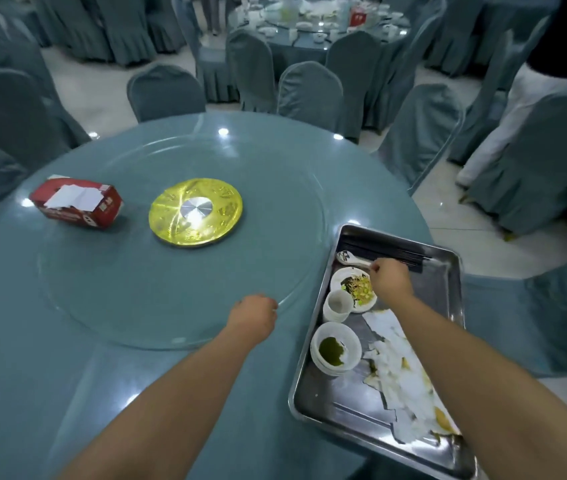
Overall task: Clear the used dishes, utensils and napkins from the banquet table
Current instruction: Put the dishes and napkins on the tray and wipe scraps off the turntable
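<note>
A steel tray (pixel 446 289) sits at the table's right edge. It holds black chopsticks (pixel 379 249), a white spoon (pixel 353 258), a small plate (pixel 342 278) with food scraps, a white cup (pixel 336 304), stacked bowls (pixel 335 348) with green sauce and crumpled used napkins (pixel 399 372). My right hand (pixel 391 278) reaches over the plate and pinches the spoon's handle. My left hand (pixel 254 315) rests with curled fingers at the near rim of the glass turntable (pixel 136 306), holding nothing that I can see.
A red tissue box (pixel 77 204) and a gold hub disc (pixel 195 211) sit on the turntable. Covered chairs (pixel 166 90) ring the round table. Another laid table (pixel 316 20) stands behind. A person (pixel 531 98) in white trousers stands at the right.
</note>
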`<act>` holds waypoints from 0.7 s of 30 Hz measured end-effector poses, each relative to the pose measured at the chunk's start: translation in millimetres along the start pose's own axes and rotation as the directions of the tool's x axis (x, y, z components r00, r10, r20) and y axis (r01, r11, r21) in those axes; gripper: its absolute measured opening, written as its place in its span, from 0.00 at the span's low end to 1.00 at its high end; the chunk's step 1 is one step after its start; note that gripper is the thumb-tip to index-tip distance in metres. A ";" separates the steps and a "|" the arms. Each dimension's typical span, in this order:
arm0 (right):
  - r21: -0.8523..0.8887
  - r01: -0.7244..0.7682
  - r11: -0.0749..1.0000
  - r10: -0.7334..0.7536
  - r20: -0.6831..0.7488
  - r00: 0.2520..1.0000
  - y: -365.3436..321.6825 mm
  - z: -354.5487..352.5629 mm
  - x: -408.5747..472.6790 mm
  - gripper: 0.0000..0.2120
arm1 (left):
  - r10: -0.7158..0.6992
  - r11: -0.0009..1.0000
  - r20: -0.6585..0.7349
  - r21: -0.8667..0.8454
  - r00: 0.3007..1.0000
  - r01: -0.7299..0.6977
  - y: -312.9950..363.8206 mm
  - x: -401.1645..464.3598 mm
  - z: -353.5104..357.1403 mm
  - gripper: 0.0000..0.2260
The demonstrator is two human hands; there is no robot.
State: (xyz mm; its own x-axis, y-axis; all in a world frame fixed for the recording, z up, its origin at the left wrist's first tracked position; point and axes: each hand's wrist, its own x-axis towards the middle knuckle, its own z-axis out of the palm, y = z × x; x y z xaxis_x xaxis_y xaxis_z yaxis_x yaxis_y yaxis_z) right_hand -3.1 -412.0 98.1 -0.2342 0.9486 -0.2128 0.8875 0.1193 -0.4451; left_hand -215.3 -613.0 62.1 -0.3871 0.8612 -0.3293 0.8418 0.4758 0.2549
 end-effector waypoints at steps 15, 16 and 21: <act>0.010 -0.026 1.000 0.025 0.061 0.998 63.6 -21.9 -75.4 0.19 | -0.006 0.999 -0.020 -0.046 1.000 0.005 45.0 -61.8 5.4 0.14; 0.004 -0.024 1.000 0.023 0.051 0.998 66.1 -25.4 -87.6 0.19 | -0.006 0.998 -0.019 -0.055 1.000 0.005 48.8 -71.0 4.5 0.14; -0.037 0.003 0.999 -0.002 0.029 1.000 74.7 -42.7 -153.7 0.21 | 0.038 0.999 -0.028 -0.034 0.999 -0.039 63.4 -122.1 6.7 0.13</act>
State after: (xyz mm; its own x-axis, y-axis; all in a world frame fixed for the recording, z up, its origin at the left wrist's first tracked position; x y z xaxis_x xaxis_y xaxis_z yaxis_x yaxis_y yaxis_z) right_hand 116.1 -536.4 134.7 -0.2471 0.9395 -0.2371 0.9011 0.1328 -0.4129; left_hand -112.1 -689.2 112.4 -0.3647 0.8835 -0.2940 0.8433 0.4472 0.2979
